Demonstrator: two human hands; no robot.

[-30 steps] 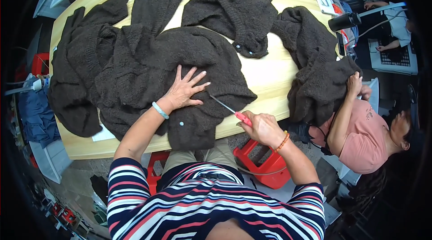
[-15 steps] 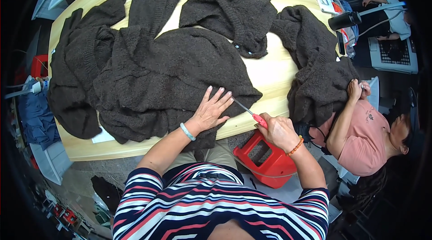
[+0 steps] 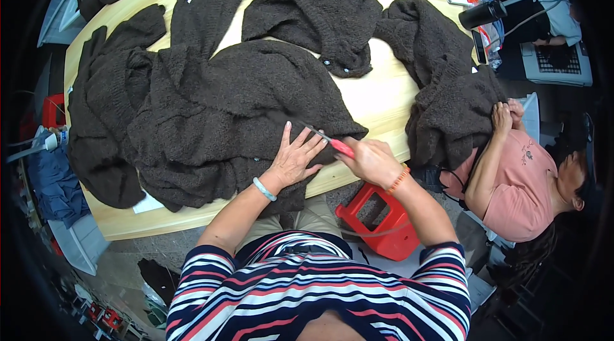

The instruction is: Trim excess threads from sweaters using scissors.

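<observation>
My left hand (image 3: 296,155) lies flat on a dark brown knitted garment (image 3: 275,79), its fingers spread. In my right hand (image 3: 371,158) is a red-handled tool (image 3: 341,146) with a slim metal shaft; its exact kind is unclear. The shaft passes close to the fingertips of my left hand, pointing up and left over the knit, and its tip is hard to make out against the dark cloth. Folds of the garment spread across the table and hang over the near edge by my waist.
More dark knitwear (image 3: 307,8) covers the far side of the wooden table (image 3: 384,95). At the right, a co-worker in a pink shirt (image 3: 524,181) handles another dark knit (image 3: 451,111). A black lamp (image 3: 483,15) reaches in there. Below the table edge stands a red stool (image 3: 390,232).
The tool and my right hand have moved left and slightly up, bringing the shaft across the fingertips of my left hand. The whole view has shifted slightly. My left hand stays flat on the garment.
</observation>
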